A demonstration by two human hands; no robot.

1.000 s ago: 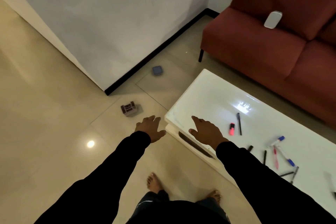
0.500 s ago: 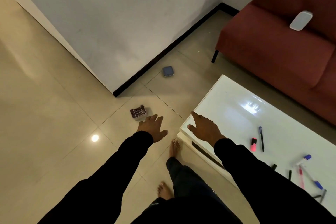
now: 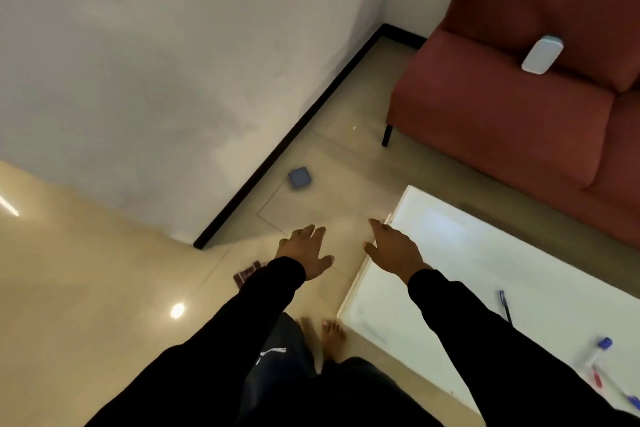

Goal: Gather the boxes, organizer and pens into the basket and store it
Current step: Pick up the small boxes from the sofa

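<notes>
A small blue box lies on the floor by the black skirting. A dark red organizer sits on the floor, half hidden behind my left sleeve. A white box rests on the red sofa seat. A blue pen and a few markers lie on the white table. My left hand hovers over the floor with fingers spread, holding nothing. My right hand is open above the table's near-left corner. No basket is in view.
The red sofa stands behind the table, one dark leg on the floor. A wall corner juts out at the left. My bare feet stand beside the table's edge.
I have stepped forward toward the wall. The organizer has slid under my left arm, the blue box is nearer, and both hands have moved past the table corner.
</notes>
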